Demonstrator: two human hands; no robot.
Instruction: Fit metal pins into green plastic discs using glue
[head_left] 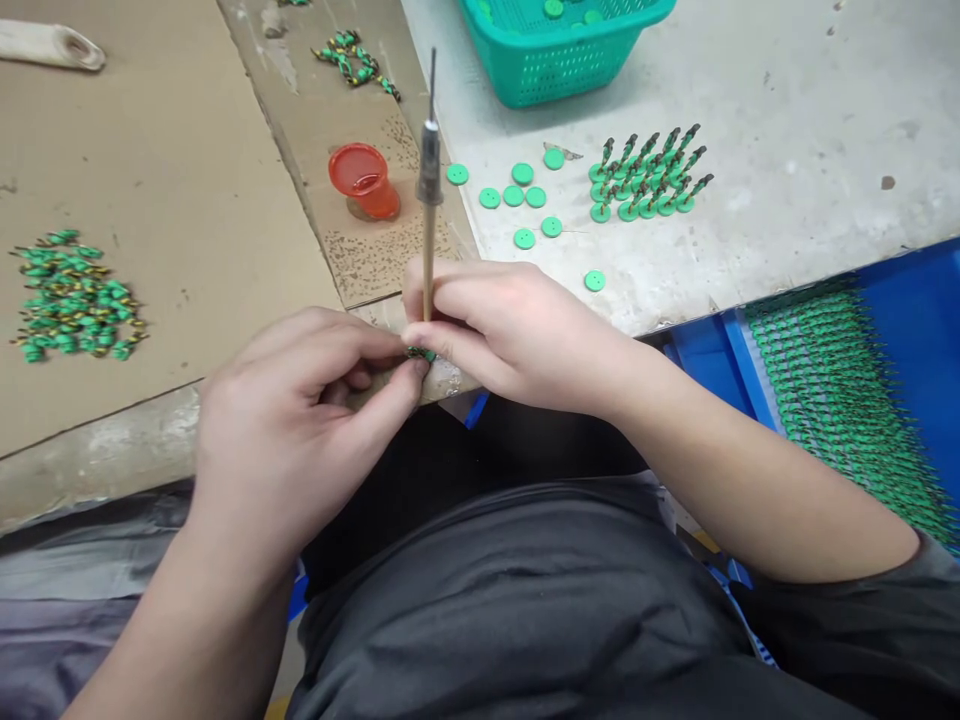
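My left hand (300, 390) pinches a tiny green and dark piece (421, 353) between thumb and forefinger, close to the table's front edge. Fingers cover most of that piece. Right beside it, my right hand (487, 325) is closed round a thin wooden-handled tool (429, 230). The tool stands nearly upright, with a dark collar and a thin metal needle at its upper end. Its lower end is hidden by my fingers. Beyond my hands is a small red cup (381, 197) with liquid in it.
Loose green discs (513, 195) lie near several rows of discs bearing thin dark figures (649, 180). A teal basket (570, 65) stands behind. Small green and yellow pieces (71, 300) are heaped at left. A blue crate (742, 365) at lower right holds many green pieces.
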